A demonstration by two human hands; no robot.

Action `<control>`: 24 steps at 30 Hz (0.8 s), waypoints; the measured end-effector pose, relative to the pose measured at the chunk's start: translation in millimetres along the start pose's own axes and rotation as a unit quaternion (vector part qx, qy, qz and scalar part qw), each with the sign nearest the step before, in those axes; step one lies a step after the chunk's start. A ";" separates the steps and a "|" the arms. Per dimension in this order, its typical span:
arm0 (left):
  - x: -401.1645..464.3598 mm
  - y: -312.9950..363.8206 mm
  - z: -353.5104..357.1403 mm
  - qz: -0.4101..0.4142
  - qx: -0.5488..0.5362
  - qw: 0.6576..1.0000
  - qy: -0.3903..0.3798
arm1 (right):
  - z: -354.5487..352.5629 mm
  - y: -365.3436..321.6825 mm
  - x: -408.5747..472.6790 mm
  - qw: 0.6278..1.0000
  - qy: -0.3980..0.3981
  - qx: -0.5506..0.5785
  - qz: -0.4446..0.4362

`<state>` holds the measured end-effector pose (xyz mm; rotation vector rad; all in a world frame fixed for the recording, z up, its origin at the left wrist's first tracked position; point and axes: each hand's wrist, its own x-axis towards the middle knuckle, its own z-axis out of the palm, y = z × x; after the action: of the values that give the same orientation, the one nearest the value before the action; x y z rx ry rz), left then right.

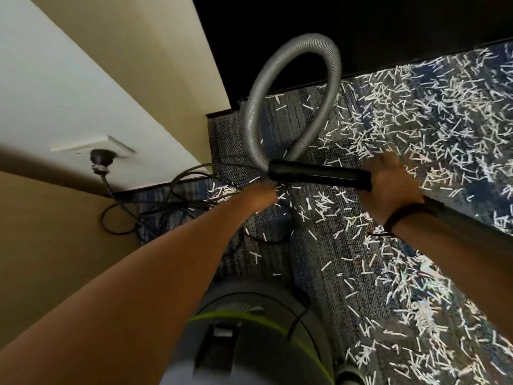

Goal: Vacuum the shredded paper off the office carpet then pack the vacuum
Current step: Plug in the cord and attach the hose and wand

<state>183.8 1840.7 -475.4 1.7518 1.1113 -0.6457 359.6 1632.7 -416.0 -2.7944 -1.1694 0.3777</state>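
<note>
White shredded paper (416, 129) lies thick across the blue-grey carpet (313, 245), densest to the right. My right hand (388, 182) grips the right end of a black vacuum tube (319, 175) held level above the floor. A grey ribbed hose (277, 87) loops up from the tube's left end. My left hand (262, 194) is blurred just below that end; I cannot tell its fingers or whether it touches the tube. The grey vacuum body (249, 329) with a green band sits at the bottom, partly behind my left forearm.
A black plug (101, 158) sits in a white wall socket (94, 145) at left, and its black power cord (177, 190) coils over the carpet by the wall. A dark panel (361, 31) borders the carpet at the top.
</note>
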 end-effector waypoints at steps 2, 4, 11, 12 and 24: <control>12.0 8.5 14.2 -0.040 -0.119 0.992 -0.031 | 12.2 11.1 4.6 0.997 -0.033 0.065 0.018; 17.7 18.8 26.4 -0.072 -0.186 0.977 -0.080 | 21.8 23.3 6.3 0.997 -0.022 0.069 0.013; 27.3 52.0 43.4 -0.071 -0.270 0.950 -0.140 | 40.6 48.4 5.2 0.999 -0.028 0.036 0.008; 27.5 53.7 44.4 -0.072 -0.285 0.944 -0.147 | 41.8 47.9 3.9 0.999 -0.032 0.033 0.012; -114.2 41.2 -38.9 0.198 -0.398 0.895 0.041 | 2.7 14.2 -44.9 0.992 -0.074 0.094 0.045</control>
<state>167.1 1823.5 -350.2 1.2164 0.8509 0.1461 338.3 1590.8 -412.5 -2.6991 -0.9784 0.6772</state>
